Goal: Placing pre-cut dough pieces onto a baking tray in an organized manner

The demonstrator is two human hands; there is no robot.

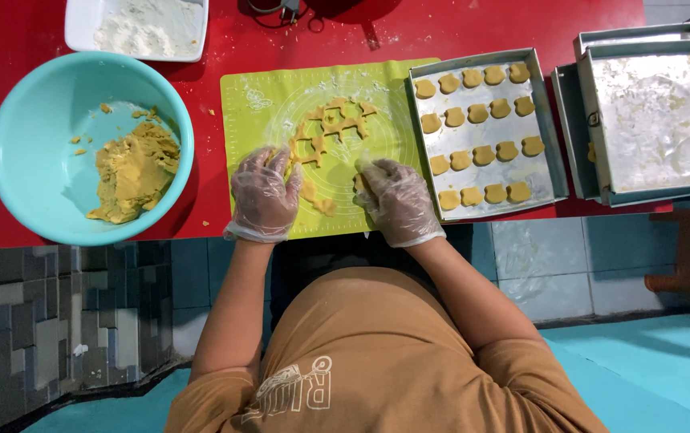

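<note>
Nearest the camera is the person's torso in a brown printed T-shirt, with both forearms reaching up to a red tabletop.

Containers:
- Round turquoise plastic bowl, at the left, holds a lump of yellow-brown dough and loose crumbs.
- White rectangular dish, beyond the bowl, holds white flour; its far edge is cut off by the frame.
- Shallow rectangular metal baking tray, right of the mat, holds rows of small cut dough pieces.
- Stacked empty metal trays, at the far right, show a greasy film; the lower ones are mostly hidden.

Grip: the left hand, in a clear disposable glove, lies palm-down with fingers loosely spread on a green silicone baking mat, touching the rolled dough sheet with cut-out gaps at the mat's centre. The right hand, also gloved, has fingers curled together over a small bit of dough at the sheet's right edge; whether it is pinched firmly cannot be determined.

A dark cable at the top is cropped.
</note>
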